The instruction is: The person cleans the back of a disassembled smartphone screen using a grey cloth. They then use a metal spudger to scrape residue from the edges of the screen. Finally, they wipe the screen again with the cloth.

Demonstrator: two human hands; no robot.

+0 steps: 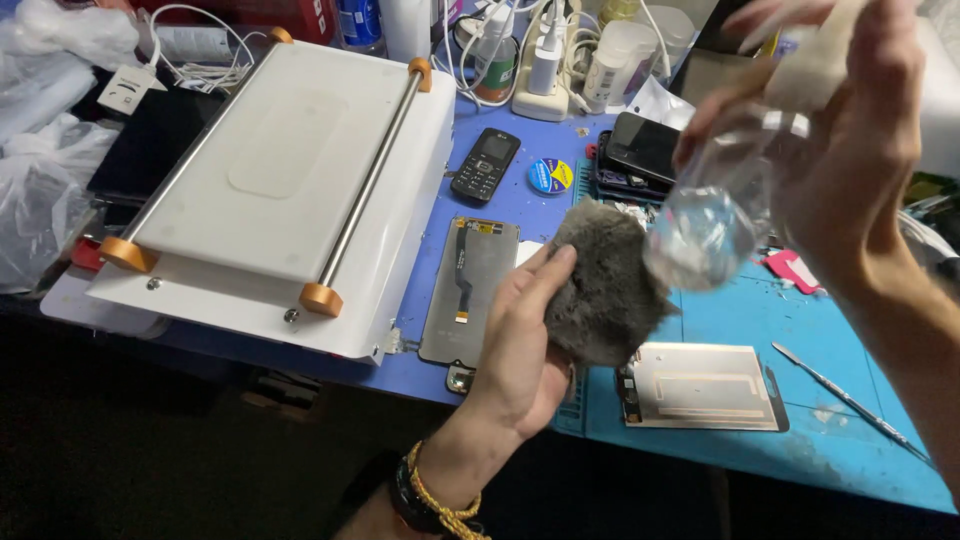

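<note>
Two hands over blue mat, left hand fingers closed around grey cloth, right hand gripping clear bottle tilted down just beside cloth, phone screen and metal panel lying below

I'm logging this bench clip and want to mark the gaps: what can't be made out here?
All in the head view:
- Clear bottle: motion-blurred; its top is covered by the right hand, contents unclear.
- Grey cloth: its near side is hidden by the left hand.
- Items behind the white machine: cut off by the top edge.
- Metal tool: too thin to tell its type.
</note>
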